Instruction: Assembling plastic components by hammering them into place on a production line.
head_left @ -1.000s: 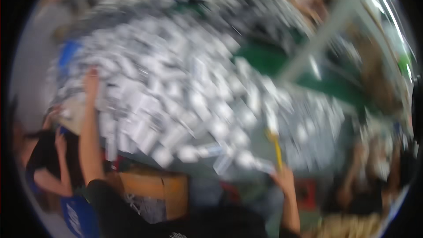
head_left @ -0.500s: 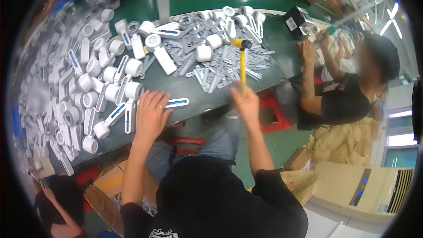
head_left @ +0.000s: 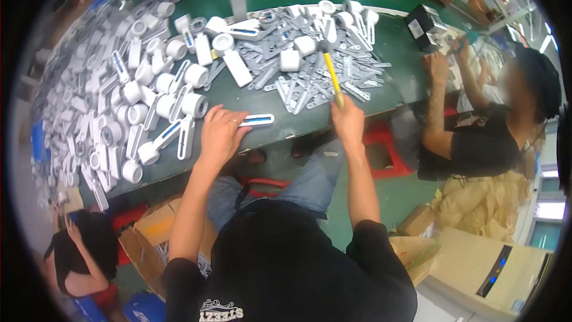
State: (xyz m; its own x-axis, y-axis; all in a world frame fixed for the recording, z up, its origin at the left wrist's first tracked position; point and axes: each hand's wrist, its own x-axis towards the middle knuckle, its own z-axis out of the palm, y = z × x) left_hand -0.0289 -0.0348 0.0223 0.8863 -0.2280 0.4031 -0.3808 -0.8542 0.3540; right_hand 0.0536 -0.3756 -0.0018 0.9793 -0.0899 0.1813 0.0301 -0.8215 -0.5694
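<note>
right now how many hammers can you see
1: the yellow-handled hammer, gripped in the right hand, its dark head showing against the heap of grey slotted strips. Others could be hidden under the piled parts.

"Bearing surface?"
"My workbench [head_left: 402,83]: one, dark green top."
"Lying on it?"
"I list: white round-headed pieces [head_left: 132,93], heaped, left; grey flat strips [head_left: 290,93], piled, centre; black box [head_left: 424,31], one, right; blue-slotted white piece [head_left: 260,120], one, near edge."
</note>
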